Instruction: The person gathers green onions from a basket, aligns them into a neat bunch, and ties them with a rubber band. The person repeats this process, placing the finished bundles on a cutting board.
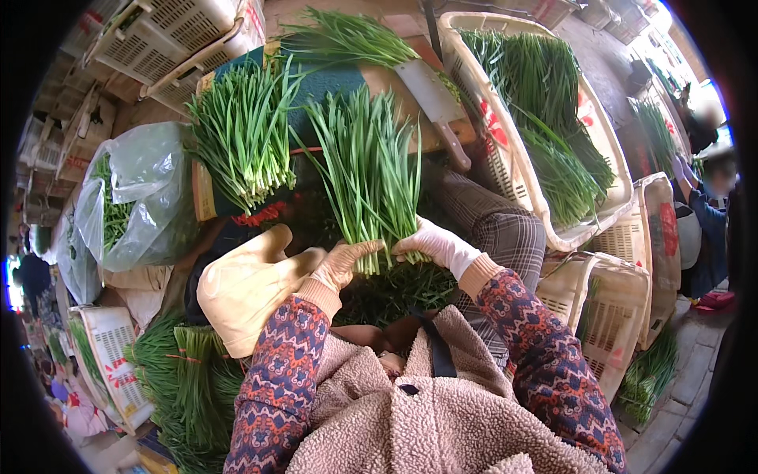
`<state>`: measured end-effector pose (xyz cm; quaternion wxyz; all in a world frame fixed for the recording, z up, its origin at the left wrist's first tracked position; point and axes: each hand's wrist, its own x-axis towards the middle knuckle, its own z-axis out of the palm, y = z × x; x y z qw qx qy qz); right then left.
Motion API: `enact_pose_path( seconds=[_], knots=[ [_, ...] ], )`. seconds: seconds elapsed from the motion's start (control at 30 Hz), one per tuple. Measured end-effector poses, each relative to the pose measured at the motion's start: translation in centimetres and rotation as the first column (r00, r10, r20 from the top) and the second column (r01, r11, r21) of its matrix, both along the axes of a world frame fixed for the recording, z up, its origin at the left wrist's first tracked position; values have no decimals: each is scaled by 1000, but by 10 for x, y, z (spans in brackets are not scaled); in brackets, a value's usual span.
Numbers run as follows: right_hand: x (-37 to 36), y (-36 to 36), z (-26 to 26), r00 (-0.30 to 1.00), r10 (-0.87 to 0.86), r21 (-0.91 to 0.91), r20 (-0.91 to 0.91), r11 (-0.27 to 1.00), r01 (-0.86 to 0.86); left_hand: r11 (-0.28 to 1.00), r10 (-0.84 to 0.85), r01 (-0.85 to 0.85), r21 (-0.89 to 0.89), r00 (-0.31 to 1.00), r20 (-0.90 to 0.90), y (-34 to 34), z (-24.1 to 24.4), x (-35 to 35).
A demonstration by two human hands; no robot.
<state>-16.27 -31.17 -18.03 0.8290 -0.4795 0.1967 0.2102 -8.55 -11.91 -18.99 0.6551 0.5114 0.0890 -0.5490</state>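
My left hand (pixel 343 263), in a thin glove, grips a bunch of garlic chives (pixel 358 172) close to its pale cut ends. Fingers of my gloved right hand (pixel 435 246) close around the stems of a smaller part of chives (pixel 404 178) beside it. Both parts stand side by side above my lap, leaves pointing away from me. Another chive pile (pixel 246 130) lies to the left on the low work board (pixel 317 83). A cleaver (pixel 432 98) with a wooden handle rests at the board's right, its blade against more chives (pixel 349 38).
A plastic crate (pixel 613 172) of chives stands at the right, with stacked crates (pixel 616 296) below it. At left are a clear plastic bag (pixel 157 178) of greens and banded chive bundles (pixel 195 373). Crates (pixel 172 35) fill the upper left. A co-worker (pixel 710 219) is at far right.
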Motion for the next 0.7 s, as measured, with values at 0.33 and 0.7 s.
enact_pose_path(
  seconds=[0.33, 0.7],
  knots=[
    [9, -31, 54, 1000, 19, -325, 15, 946, -13, 979, 116, -128, -157, 989, -87, 0, -39, -11],
    [112, -183, 244, 829, -153, -518, 538, 716, 468, 890, 149, -281, -360, 924, -352, 13, -55, -6]
  ],
)
